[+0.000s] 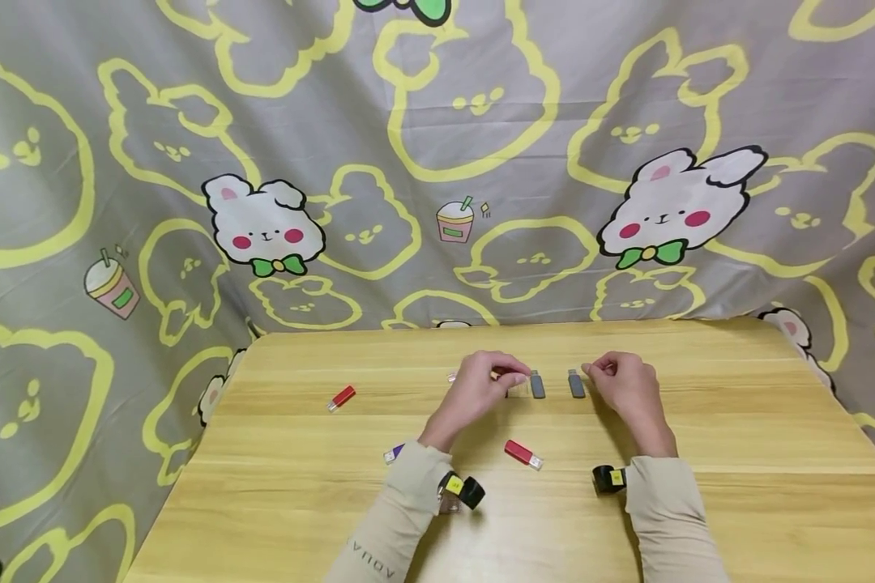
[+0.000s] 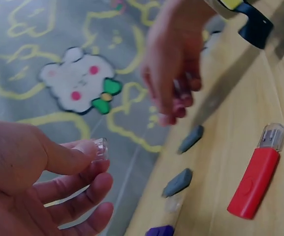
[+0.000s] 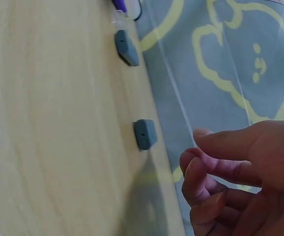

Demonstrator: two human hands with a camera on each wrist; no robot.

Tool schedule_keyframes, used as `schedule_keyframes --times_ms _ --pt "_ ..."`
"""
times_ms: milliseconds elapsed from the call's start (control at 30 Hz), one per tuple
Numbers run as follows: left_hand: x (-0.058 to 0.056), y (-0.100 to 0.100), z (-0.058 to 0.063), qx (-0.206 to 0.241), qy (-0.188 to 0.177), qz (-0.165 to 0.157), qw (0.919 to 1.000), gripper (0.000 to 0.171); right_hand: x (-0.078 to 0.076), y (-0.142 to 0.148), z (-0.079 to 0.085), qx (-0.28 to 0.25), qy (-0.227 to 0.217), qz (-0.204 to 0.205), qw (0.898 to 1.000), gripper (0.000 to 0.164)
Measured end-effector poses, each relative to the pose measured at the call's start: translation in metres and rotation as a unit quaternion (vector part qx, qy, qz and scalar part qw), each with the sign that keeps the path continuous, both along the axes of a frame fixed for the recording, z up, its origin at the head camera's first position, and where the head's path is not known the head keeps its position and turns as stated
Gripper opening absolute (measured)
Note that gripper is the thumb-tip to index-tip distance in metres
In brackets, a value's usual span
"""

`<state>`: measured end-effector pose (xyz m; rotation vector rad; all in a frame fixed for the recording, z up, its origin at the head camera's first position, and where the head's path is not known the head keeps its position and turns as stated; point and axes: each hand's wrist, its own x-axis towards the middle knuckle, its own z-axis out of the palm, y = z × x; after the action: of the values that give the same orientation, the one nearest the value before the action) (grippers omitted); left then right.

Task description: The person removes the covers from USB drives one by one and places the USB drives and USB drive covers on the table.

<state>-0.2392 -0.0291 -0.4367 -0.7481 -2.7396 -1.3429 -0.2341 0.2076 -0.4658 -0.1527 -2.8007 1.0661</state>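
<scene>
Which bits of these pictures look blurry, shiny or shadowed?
Head view: fairly crisp, a pale sheen on the table between the sleeves; left wrist view: the red USB stick looks sharper than the two grey sticks, and a dark shadow streak crosses the table; right wrist view: wood grain soft, a broad shadow below the lower grey stick.

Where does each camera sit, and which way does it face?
Head: on the head, facing forward and down at the wooden table and printed curtain; left hand, right hand and beige sleeves show.
Left wrist: on that wrist, facing the left hand pinching a clear cap; the right hand beyond.
Right wrist: on that wrist, facing the right hand, seen lower right.
Wrist views share two grey USB sticks.
</scene>
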Motion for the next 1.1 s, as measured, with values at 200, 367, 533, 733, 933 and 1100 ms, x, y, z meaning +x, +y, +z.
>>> schedule_keyframes --times_ms 200,367,533,733,933,1100 --pt "-0.019 0.037 -0.004 -0.106 0.008 -0.015 0.9943 0.012 0.002 0.009 0.003 -0.004 0.011 -0.002 1.000 0.029" --pt "-0.024 0.060 -0.016 -0.182 0.040 -0.010 0.9824 0.007 0.005 0.012 0.003 -0.011 0.011 -0.012 1.000 0.029" --pt "-0.024 0.069 -0.028 -0.242 0.075 0.002 0.9674 0.008 0.006 0.012 0.003 -0.018 0.015 -0.011 1.000 0.028" --pt "-0.023 0.072 -0.035 -0.269 0.091 0.005 0.9587 0.014 0.006 0.011 0.005 -0.017 0.022 -0.016 0.999 0.027" --pt "-0.025 0.077 -0.034 -0.300 0.102 0.011 0.9483 0.022 0.005 0.013 0.006 -0.016 0.029 -0.021 0.999 0.026" --pt "-0.024 0.079 -0.034 -0.294 0.101 0.009 0.9504 0.016 0.006 0.015 0.006 -0.014 0.028 -0.022 0.999 0.026"
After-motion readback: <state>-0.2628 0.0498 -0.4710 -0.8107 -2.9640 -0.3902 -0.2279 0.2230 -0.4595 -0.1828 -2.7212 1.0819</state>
